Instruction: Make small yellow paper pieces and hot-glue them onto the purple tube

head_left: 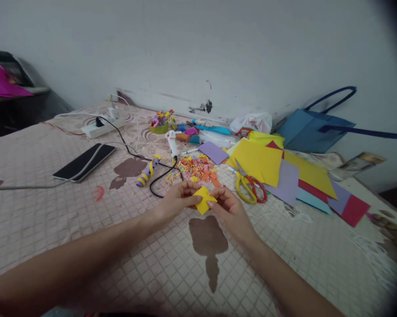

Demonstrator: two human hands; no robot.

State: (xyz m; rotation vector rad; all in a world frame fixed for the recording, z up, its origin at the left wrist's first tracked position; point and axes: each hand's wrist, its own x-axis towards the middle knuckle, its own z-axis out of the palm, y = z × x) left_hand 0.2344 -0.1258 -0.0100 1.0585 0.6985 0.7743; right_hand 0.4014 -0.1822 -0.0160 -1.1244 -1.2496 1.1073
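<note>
A small piece of yellow paper (204, 200), seemingly folded, is held between both hands above the tablecloth. My left hand (181, 198) pinches its left side with thumb and fingers. On the opposite side, my right hand (229, 207) grips the paper's right edge, thumb in front. Just beyond the hands lies a heap of tiny coloured paper scraps (195, 167). Scissors (249, 185) with yellow and red handles rest to the right of my right hand, partly on a yellow sheet (258, 159). A purple roll wrapped in a yellow strip (148, 172) lies beyond my left hand.
A white glue gun (172, 144) with a black cord stands behind the scraps. At left are a phone (86, 163) and a power strip (104, 127). Coloured sheets (286, 178) spread to the right before a blue bag (314, 130). A flower-filled green bowl (159, 128) sits near the wall.
</note>
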